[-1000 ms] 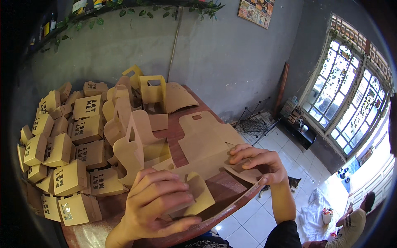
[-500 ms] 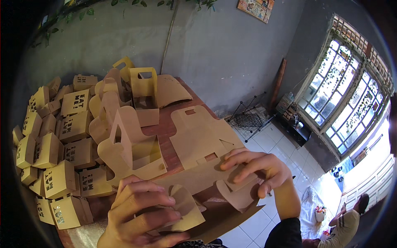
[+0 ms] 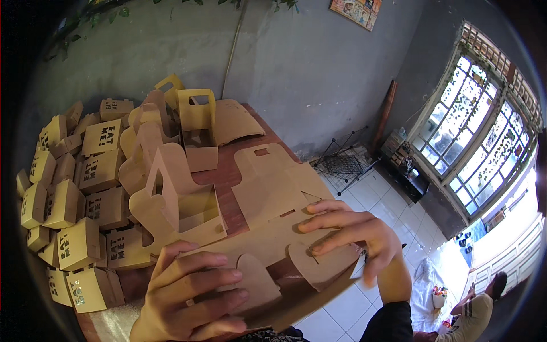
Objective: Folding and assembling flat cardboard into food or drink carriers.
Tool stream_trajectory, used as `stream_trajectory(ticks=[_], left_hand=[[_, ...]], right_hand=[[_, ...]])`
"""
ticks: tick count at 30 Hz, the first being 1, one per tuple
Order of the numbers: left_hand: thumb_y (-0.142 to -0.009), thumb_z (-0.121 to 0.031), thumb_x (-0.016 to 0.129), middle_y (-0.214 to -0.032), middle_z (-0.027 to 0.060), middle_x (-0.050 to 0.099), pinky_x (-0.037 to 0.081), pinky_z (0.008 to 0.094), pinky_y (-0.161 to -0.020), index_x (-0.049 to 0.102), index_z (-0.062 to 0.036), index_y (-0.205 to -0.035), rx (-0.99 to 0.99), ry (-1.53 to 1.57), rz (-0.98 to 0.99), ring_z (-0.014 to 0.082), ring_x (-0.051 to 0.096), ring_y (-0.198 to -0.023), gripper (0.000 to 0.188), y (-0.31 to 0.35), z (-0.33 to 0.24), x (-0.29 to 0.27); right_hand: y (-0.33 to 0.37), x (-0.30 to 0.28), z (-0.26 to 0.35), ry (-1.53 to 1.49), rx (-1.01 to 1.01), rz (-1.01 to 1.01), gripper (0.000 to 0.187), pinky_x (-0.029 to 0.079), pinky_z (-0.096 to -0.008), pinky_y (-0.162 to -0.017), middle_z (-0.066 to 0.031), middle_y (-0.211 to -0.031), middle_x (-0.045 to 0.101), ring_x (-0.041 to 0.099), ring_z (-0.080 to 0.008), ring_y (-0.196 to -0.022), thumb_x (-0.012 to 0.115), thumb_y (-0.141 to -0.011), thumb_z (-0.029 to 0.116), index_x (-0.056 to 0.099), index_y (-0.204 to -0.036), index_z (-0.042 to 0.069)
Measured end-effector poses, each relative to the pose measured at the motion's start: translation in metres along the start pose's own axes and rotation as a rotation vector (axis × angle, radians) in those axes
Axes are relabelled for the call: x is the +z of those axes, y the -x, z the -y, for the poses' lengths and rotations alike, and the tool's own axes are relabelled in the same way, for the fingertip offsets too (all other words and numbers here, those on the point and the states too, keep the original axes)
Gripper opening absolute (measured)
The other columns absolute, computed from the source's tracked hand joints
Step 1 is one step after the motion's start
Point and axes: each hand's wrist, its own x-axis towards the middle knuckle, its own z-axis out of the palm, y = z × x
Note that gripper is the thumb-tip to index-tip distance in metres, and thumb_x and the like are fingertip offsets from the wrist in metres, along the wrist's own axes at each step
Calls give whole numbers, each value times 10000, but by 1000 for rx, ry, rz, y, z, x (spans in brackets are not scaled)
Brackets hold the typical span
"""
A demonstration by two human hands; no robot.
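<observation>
A partly folded brown cardboard box (image 3: 256, 246) lies at the table's near edge, with rounded flaps at both ends. My left hand (image 3: 194, 290) rests on its left flap (image 3: 255, 279), fingers stretched and spread. Across the right part of the box lies my right hand (image 3: 356, 233), its fingers extended flat above the right rounded flap (image 3: 319, 265) and its thumb apart, near the right edge. Beyond it is a flat unfolded cardboard blank (image 3: 268, 179). Whatever my palms touch underneath is hidden.
Folded closed boxes (image 3: 102, 171) with dark printing are piled at the left. Open handled boxes (image 3: 176, 188) stand in a row beside them on the red-brown table (image 3: 231, 216). A wire rack (image 3: 342, 162) is on the tiled floor; a person (image 3: 473, 310) sits at the lower right.
Both end flaps have gone from raised to lying flatter. My right fingers have straightened and shifted slightly left, and my left fingers have spread. The box's far panel has tilted back toward the blank.
</observation>
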Motion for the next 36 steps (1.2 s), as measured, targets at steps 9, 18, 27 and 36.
stream_trajectory(ticks=[9, 18, 27, 36], left_hand=[[-779, -573, 715, -870, 67, 655, 468, 497, -771, 655, -90, -781, -46, -41, -92, 315, 645, -897, 487, 0, -3, 9], [-759, -520, 751, -1020, 39, 678, 440, 485, -896, 681, -160, -943, -164, -4, -46, 257, 640, -989, 410, -1, -15, 9], [-744, -436, 752, -1116, -14, 704, 433, 490, -889, 742, -208, -998, -11, -153, -39, 258, 652, -1022, 342, 1, -4, 14], [-780, -396, 682, -1057, 51, 726, 432, 444, -830, 757, -124, -913, -21, 64, -167, 287, 661, -926, 312, 2, 4, 16]], right_hand=[[-2, 23, -4, -148, 168, -260, 249, 394, -474, -1038, -166, -1159, 666, 539, -360, -1228, 764, -822, 180, 723, -968, -18], [-29, 41, 15, -2, 590, -509, 156, 456, -364, -962, -154, -1301, 579, 547, -242, -1224, 730, -842, 133, 703, -896, -10], [-11, -1, -5, 211, 302, 39, 569, 321, -392, -1106, -225, -1527, 362, 437, -333, -1355, 861, -717, 296, 691, -1206, 62], [19, 8, -58, -400, 277, -33, 794, 275, -387, -1125, -277, -1515, 347, 399, -336, -1380, 881, -607, 388, 645, -1225, -52]])
